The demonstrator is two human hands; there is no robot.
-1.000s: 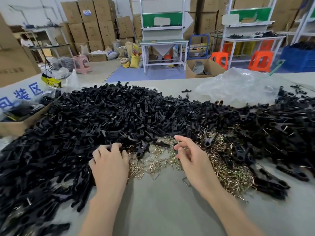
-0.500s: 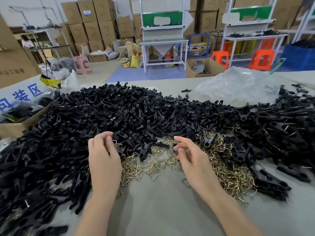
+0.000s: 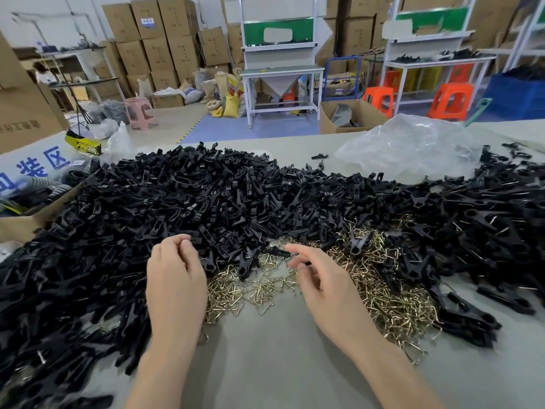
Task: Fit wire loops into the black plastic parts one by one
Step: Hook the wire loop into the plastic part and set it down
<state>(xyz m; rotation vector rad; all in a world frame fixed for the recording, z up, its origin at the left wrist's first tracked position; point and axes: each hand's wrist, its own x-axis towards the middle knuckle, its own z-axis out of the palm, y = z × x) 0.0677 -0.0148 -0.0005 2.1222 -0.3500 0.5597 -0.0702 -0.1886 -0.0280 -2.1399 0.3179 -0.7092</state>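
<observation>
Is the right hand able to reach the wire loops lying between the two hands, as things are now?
Probably yes. The right hand is close beside the wire loops, which lie uncovered on the table; a few black plastic parts rest on their far edge, but none blocks the near side.

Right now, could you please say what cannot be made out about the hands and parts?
Head view:
- Left hand: its back hides whatever the curled fingers hold.
- Right hand: fingertips blurred; any pinch unclear.
- Black plastic parts: pile cut off by both side edges.
- Wire loops: partly buried under parts.
</observation>
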